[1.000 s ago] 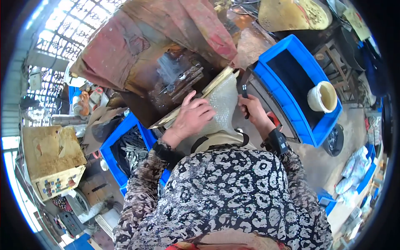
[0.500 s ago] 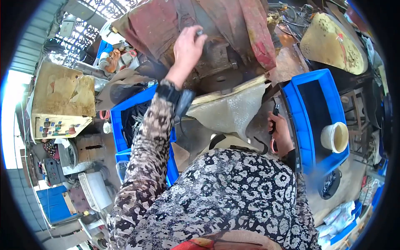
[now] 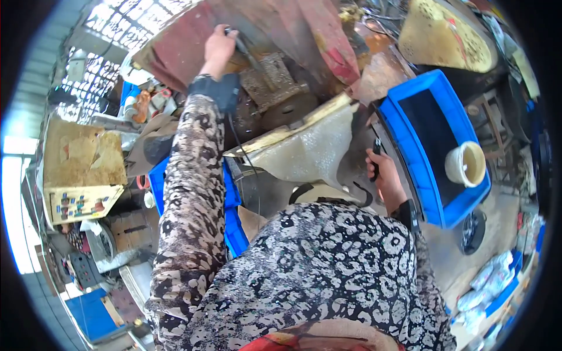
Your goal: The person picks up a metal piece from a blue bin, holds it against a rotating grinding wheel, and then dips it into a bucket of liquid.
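My left hand (image 3: 218, 51) reaches up and away over the machine, its fingers closed around the end of a grey metal lever (image 3: 253, 61). That lever slopes down to a dirty metal block (image 3: 272, 82) on the machine bed, above a dark round part (image 3: 287, 111). Low on the right, my right hand (image 3: 389, 178) is closed around black-handled pliers (image 3: 376, 153), whose tips point away from me. Between my arms, a translucent bubbly plastic sheet (image 3: 313, 149) hangs from a wooden edge (image 3: 293, 128) toward my lap.
To the right stands a blue bin (image 3: 436, 202) with a cream bucket (image 3: 453, 164) resting on it. Another blue bin (image 3: 234, 219) is partly behind my left arm. A yellowed control box (image 3: 85, 152) sits at the left. Reddish cloth (image 3: 328, 35) drapes over the machine.
My left hand has moved left and farther away, and the lever now shows clearly beneath it. My head view has also shifted. The right hand keeps the pliers in nearly the same place.
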`<state>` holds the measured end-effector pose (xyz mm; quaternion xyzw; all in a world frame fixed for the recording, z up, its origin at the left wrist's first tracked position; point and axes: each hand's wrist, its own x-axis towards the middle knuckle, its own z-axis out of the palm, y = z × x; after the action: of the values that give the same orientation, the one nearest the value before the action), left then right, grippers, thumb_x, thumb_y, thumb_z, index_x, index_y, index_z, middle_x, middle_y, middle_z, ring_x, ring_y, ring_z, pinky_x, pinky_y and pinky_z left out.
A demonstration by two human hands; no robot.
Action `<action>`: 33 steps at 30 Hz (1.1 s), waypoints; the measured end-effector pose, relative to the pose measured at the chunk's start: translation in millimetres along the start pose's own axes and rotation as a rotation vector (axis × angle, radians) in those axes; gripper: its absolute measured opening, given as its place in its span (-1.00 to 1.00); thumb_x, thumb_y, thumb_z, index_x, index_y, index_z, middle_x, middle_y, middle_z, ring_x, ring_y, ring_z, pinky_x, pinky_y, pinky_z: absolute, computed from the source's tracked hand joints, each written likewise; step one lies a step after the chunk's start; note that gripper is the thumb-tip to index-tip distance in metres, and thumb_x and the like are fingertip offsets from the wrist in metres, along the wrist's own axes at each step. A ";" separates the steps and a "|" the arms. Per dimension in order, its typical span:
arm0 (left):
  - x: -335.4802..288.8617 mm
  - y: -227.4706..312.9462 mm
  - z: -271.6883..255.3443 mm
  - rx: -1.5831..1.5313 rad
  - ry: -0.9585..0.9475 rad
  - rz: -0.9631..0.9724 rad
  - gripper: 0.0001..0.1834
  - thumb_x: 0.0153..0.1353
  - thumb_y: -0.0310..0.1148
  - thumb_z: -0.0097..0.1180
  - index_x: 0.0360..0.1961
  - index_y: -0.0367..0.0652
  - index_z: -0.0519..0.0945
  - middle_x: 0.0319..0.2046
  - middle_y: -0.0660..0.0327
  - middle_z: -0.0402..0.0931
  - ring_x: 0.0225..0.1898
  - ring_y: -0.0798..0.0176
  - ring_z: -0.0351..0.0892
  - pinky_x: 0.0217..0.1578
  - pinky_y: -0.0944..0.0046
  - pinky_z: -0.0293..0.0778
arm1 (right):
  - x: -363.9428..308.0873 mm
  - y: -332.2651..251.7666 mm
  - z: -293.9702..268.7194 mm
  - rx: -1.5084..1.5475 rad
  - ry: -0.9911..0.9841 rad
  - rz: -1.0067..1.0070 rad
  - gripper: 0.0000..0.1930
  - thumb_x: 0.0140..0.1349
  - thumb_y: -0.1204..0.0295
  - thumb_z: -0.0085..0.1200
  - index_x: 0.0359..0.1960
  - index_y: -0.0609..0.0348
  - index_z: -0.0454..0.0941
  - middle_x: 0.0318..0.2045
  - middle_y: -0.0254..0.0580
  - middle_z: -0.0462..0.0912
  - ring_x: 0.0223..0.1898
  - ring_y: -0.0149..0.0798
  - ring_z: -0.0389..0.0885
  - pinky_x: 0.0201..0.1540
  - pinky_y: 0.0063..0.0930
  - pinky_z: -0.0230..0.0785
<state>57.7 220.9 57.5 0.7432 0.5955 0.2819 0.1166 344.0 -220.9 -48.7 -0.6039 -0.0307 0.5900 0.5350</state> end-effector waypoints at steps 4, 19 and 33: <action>-6.7 13.2 0.4 -0.220 -0.169 -0.128 -0.52 0.22 -0.06 0.11 0.10 -0.04 0.48 -0.32 0.05 0.65 -0.21 0.00 0.64 -0.13 0.05 0.50 | 4.0 -14.6 5.6 0.033 -0.138 -0.090 -0.77 0.35 0.40 -0.03 -0.02 0.19 0.46 -0.45 -0.35 0.48 -0.54 -0.50 0.37 -0.53 -0.61 0.21; -184.7 11.7 77.5 -0.488 -0.116 0.093 -0.59 0.15 -0.40 0.20 0.05 -0.20 0.53 -0.40 0.10 0.61 -0.35 0.12 0.61 -0.23 0.20 0.52 | 6.2 -32.2 -2.1 0.132 -0.363 -0.110 -0.74 0.40 0.40 -0.10 0.07 0.16 0.41 -0.45 -0.30 0.50 -0.55 -0.48 0.36 -0.50 -0.60 0.22; -239.1 75.8 71.0 -0.198 -0.308 0.133 -0.67 0.19 -0.29 0.13 -0.03 -0.15 0.55 -0.25 0.09 0.63 -0.17 0.01 0.60 -0.13 0.08 0.50 | 21.7 -77.1 -57.3 0.006 0.015 -0.326 -0.89 0.30 0.47 0.00 -0.19 0.16 0.50 -0.46 -0.33 0.50 -0.50 -0.48 0.40 -0.50 -0.60 0.23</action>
<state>127.9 -14.8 -28.6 0.8001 0.4898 0.2290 0.2599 439.1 -208.5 -26.2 -0.5937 -0.1228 0.4908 0.6257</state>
